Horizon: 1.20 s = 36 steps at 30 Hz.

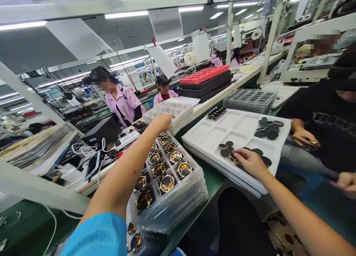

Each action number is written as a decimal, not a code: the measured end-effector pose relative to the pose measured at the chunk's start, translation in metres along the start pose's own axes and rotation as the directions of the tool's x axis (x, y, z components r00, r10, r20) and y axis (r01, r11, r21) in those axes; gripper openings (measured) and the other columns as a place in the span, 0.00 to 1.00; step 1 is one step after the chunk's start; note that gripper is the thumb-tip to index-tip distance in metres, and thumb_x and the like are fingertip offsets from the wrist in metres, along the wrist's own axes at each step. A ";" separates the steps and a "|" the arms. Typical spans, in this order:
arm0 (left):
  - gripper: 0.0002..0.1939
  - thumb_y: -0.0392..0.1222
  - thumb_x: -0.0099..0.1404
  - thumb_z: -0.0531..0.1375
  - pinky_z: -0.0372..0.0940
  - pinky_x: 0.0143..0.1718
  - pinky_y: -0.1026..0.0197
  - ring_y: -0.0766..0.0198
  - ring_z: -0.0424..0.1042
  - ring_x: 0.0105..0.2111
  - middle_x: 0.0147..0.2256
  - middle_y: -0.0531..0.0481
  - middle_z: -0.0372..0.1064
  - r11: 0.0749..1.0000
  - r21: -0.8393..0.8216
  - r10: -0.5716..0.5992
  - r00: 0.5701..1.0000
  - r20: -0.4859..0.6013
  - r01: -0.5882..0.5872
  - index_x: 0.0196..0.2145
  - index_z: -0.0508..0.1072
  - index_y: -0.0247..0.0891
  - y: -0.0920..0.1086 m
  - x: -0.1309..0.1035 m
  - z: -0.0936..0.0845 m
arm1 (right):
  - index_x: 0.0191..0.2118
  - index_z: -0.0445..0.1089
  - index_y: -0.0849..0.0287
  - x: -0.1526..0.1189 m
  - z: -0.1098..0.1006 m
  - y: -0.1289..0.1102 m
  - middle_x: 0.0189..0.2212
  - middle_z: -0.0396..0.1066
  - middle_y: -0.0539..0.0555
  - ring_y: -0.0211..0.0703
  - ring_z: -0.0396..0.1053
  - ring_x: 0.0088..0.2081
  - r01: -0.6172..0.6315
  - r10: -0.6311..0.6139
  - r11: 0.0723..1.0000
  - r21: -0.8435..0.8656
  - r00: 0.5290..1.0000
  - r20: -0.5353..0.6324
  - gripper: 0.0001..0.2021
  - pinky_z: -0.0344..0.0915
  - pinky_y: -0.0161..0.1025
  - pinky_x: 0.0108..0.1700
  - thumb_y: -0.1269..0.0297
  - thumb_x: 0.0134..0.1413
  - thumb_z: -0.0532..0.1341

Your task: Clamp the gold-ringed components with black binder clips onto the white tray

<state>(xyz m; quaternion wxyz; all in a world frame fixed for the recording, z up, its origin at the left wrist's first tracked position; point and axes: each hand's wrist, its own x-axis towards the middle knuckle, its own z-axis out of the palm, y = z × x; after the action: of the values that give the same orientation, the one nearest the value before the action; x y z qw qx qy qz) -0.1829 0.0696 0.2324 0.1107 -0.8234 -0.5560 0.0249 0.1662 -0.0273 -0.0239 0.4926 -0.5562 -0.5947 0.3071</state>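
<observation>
My left hand (163, 123) is stretched out over the far end of a stack of clear plastic trays (178, 202), beside a second stack of pale trays (180, 109). Its fingers are curled, and what they hold, if anything, is hidden. Round gold-rimmed watch parts (167, 183) with orange film fill the compartments of the near stack. Between its thumb and fingers my right hand (250, 162) pinches one round gold-rimmed watch part (233, 158), above a white foam tray (213, 134). Dark round discs (223, 152) lie in that tray around my fingers.
More dark discs (269, 128) and a row of small black parts (216, 113) occupy the foam tray. Behind are stacked clear trays (250, 99) and a red tray (204, 75) on black ones. A co-worker (319, 111) sits close on the right. Cables (102, 146) clutter the left bench.
</observation>
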 end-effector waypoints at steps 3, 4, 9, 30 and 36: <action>0.27 0.34 0.62 0.61 0.68 0.49 0.52 0.48 0.75 0.50 0.45 0.43 0.79 0.999 0.013 -0.038 0.999 -0.001 0.038 0.59 0.67 0.38 0.004 0.009 0.000 | 0.41 0.78 0.57 -0.003 -0.002 -0.006 0.35 0.81 0.57 0.55 0.78 0.37 0.023 -0.021 0.999 -0.042 0.999 0.036 0.17 0.73 0.48 0.40 0.50 0.54 0.60; 0.28 0.34 0.61 0.62 0.68 0.48 0.52 0.47 0.75 0.49 0.44 0.42 0.78 0.998 0.015 -0.058 0.998 -0.012 0.058 0.59 0.66 0.37 0.005 0.011 0.001 | 0.41 0.78 0.57 -0.004 -0.002 -0.009 0.35 0.81 0.57 0.54 0.78 0.37 0.030 -0.027 0.998 -0.051 0.999 0.046 0.17 0.73 0.48 0.40 0.51 0.55 0.59; 0.36 0.35 0.57 0.68 0.67 0.48 0.52 0.46 0.75 0.49 0.48 0.35 0.75 0.986 0.000 -0.164 0.984 -0.064 0.164 0.60 0.59 0.31 0.007 0.016 0.001 | 0.39 0.78 0.56 -0.007 -0.002 -0.022 0.30 0.80 0.55 0.52 0.77 0.32 0.063 -0.059 0.996 -0.063 0.997 0.058 0.15 0.71 0.45 0.36 0.54 0.56 0.58; 0.19 0.36 0.66 0.65 0.71 0.56 0.49 0.51 0.75 0.54 0.55 0.48 0.72 0.993 0.010 0.081 0.609 -0.789 -0.119 0.53 0.76 0.51 -0.009 -0.216 0.009 | 0.40 0.79 0.55 -0.010 -0.003 -0.011 0.33 0.81 0.57 0.53 0.78 0.34 0.033 -0.032 0.999 -0.008 0.999 0.009 0.17 0.73 0.47 0.38 0.49 0.55 0.61; 0.30 0.38 0.68 0.62 0.68 0.62 0.38 0.45 0.67 0.63 0.65 0.49 0.63 0.984 -0.150 0.009 0.873 -0.487 -0.094 0.65 0.65 0.59 0.033 -0.330 0.064 | 0.37 0.79 0.56 0.001 0.003 -0.027 0.33 0.81 0.58 0.54 0.78 0.35 -0.041 0.054 0.985 0.168 0.996 -0.073 0.20 0.74 0.47 0.40 0.44 0.47 0.69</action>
<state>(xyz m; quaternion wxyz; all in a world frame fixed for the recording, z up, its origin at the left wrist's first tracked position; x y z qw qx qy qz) -0.2895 -0.2366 0.1360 0.1753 -0.8242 -0.4887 -0.2262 0.1537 -0.0304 -0.0004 0.5523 -0.5388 -0.5341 0.3456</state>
